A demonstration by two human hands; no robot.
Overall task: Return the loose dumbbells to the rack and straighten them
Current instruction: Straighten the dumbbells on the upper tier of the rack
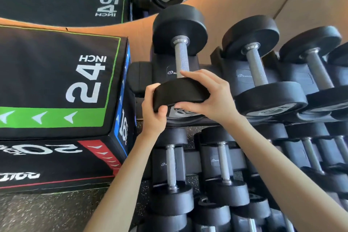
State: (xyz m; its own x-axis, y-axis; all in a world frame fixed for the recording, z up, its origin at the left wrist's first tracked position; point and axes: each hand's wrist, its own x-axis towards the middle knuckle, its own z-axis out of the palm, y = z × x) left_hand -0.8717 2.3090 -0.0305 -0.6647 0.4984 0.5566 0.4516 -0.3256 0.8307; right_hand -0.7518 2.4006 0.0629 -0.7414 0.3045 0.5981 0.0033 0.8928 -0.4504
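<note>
Here, the near head of the leftmost dumbbell (181, 56) on the top rack (139, 79) is grasped by both the left hand (153, 111) and right hand (209, 96), fingers curled round its rim.

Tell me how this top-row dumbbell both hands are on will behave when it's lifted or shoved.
Likely heavy for its size: the dumbbell has thick, solid-looking heads, and left hand and right hand both grip its near head. Its round heads would probably roll on a flat floor. The knurled handle should resist slipping.
</note>
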